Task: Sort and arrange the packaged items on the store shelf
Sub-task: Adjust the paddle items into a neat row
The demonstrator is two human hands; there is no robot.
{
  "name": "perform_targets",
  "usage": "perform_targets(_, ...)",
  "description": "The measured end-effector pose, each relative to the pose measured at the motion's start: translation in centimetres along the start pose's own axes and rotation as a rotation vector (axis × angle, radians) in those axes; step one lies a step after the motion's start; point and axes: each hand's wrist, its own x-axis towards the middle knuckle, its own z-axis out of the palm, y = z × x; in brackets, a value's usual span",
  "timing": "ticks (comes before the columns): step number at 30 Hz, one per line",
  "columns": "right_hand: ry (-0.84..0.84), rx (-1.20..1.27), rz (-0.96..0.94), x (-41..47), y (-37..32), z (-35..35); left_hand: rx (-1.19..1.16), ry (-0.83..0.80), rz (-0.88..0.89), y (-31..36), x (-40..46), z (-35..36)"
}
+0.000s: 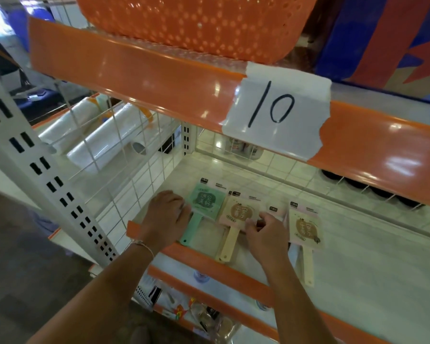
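Three packaged hand fans lie flat on the white shelf, handles toward me. The green fan is at the left, a beige fan lies in the middle, and a second beige fan is at the right. My left hand rests with fingers bent on the left edge of the green fan. My right hand pinches the right edge of the middle beige fan, covering its lower right corner.
A white wire grid walls the shelf's left side, with white rolls behind it. The orange shelf lip above carries a paper sign "10", under an orange basket. Dark round items line the back right. A lower shelf holds small goods.
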Motion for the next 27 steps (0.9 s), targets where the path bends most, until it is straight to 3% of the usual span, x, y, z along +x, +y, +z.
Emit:
perform_targets(11, -0.099, -0.081, -0.041, 0.4, 0.8, 1.4, 0.077, 0.006, -0.024, -0.9, 0.2, 1.1)
perform_targets(27, -0.100, -0.079, -0.100, -0.6, 0.5, 0.9, 0.091, 0.041, 0.010, -0.8, 0.1, 1.2)
